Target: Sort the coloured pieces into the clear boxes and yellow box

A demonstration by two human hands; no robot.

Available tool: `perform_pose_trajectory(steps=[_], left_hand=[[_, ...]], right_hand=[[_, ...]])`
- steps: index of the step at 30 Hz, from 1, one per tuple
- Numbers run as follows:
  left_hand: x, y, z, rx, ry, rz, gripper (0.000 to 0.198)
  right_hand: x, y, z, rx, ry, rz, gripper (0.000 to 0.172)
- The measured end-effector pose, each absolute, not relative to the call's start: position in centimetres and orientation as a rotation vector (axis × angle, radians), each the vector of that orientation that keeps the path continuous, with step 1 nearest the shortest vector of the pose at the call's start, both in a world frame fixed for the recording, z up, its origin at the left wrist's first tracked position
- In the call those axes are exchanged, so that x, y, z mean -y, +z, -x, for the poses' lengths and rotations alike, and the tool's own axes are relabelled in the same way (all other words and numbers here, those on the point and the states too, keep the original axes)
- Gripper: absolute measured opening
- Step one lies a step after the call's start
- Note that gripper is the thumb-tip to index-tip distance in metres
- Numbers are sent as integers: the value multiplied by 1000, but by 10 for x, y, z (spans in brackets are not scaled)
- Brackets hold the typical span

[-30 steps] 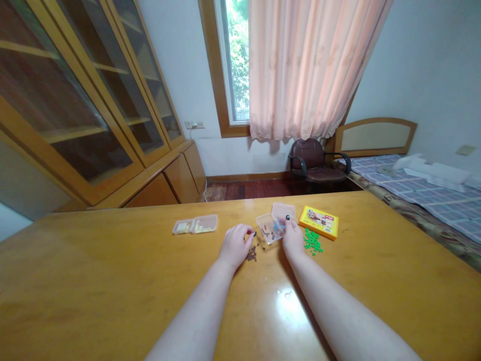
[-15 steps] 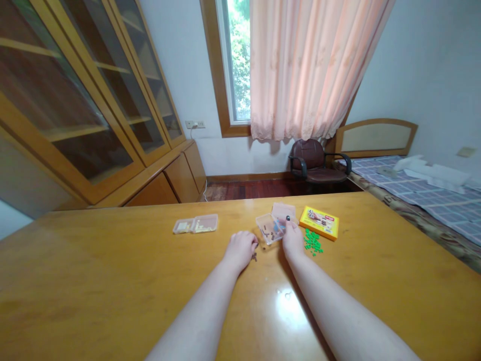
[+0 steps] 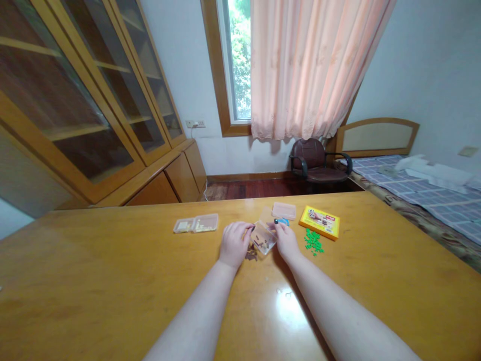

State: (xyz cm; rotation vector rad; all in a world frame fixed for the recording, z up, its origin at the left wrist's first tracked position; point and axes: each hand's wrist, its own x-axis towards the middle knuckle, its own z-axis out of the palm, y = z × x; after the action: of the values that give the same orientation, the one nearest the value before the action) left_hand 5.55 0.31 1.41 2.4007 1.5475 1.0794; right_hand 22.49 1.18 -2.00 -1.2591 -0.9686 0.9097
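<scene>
The whole foreground is taken up by a wooden table (image 3: 112, 281), over which both hands are held. Well to the left of the grip and beyond it, a glass-doored cabinet (image 3: 184, 173) is set against the wall. Straight beyond the grip, a window is partly covered by a pink curtain (image 3: 315, 65). To the far right, a bed (image 3: 417, 190) is covered with a checked sheet, and nearer the middle a dark red armchair (image 3: 315, 158) is placed under the curtain.

By the right hand (image 3: 287, 243), a clear box (image 3: 265, 233) is gripped at its right side, with thumb and fingers brought together. By the left hand (image 3: 235, 243), its left side is met with fingers curled nearly closed; whether the wall or a small piece is pinched there cannot be told. The clear box is tilted between the 2 hands.

Just right of the grip, a yellow box (image 3: 320, 222) is laid flat. Well left of the grip, an opened clear case (image 3: 209, 218) in 2 halves is spread, with cream pieces inside. Just beyond the right hand, a pale lid-like tray (image 3: 284, 209) is set down. Green pieces (image 3: 313, 241) are heaped right of the right hand, brown pieces (image 3: 251, 253) are piled beside the left hand, with a few more in the held box, and blue pieces (image 3: 284, 221) are glimpsed behind the right fingertips.
</scene>
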Motion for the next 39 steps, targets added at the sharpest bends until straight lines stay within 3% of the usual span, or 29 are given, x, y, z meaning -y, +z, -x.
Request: perform_pose_trajectory(steps=[7, 14, 24, 29, 35, 39], left_hand=[[0, 15, -61, -1453, 922, -2451, 20], [3, 10, -68, -1248, 478, -2584, 16], [-1, 3, -68, -1288, 403, -2643, 9], [-6, 3, -64, -1372, 536, -2579, 10], [-13, 8, -50, -1556, 1198, -2326, 16], [-14, 7, -49, -1479, 1080, -2398, 19]], right_hand=[[-13, -15, -233, 773, 832, 1298, 44], [-13, -10, -236, 666, 820, 1319, 38], [-14, -19, -234, 752, 821, 1321, 41], [-15, -19, -237, 773, 834, 1332, 41], [-12, -19, -230, 1005, 864, 1340, 40], [-10, -19, -226, 1163, 865, 1315, 42]])
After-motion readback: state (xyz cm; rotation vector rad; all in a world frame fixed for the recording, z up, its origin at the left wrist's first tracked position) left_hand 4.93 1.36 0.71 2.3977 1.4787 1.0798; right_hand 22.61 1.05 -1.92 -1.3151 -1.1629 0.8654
